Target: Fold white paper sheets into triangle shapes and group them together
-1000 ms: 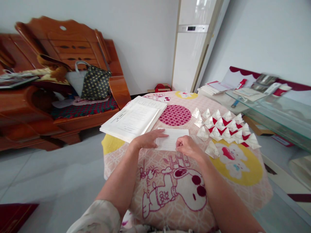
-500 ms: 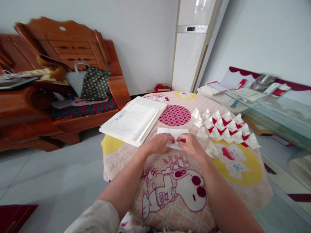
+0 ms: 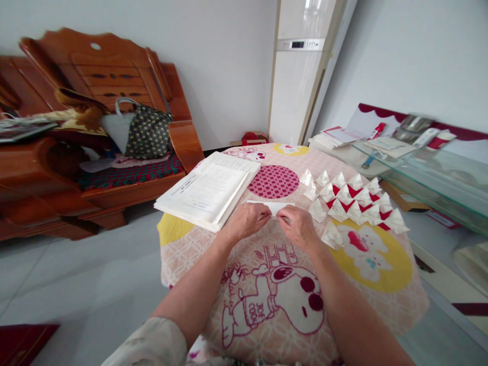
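A strip of white paper lies across the middle of the table, its near edge between my two hands. My left hand is closed, pinching that near edge on the left. Close beside it, my right hand pinches the same edge on the right. Between the fingertips is a small gap where the paper shows. To the left rests a stack of printed paper sheets. On the right stand rows of folded white paper pieces, some with red patches between them.
The table wears a pink patterned tablecloth with cartoon figures. A glass shelf with papers and a cup stands at the right. A wooden sofa holding a star-patterned bag is at the left. A white cabinet-like unit stands behind.
The near part of the white paper has been folded away from me, so it now looks narrower. Both hands have gone from resting on it to pinching its near edge.
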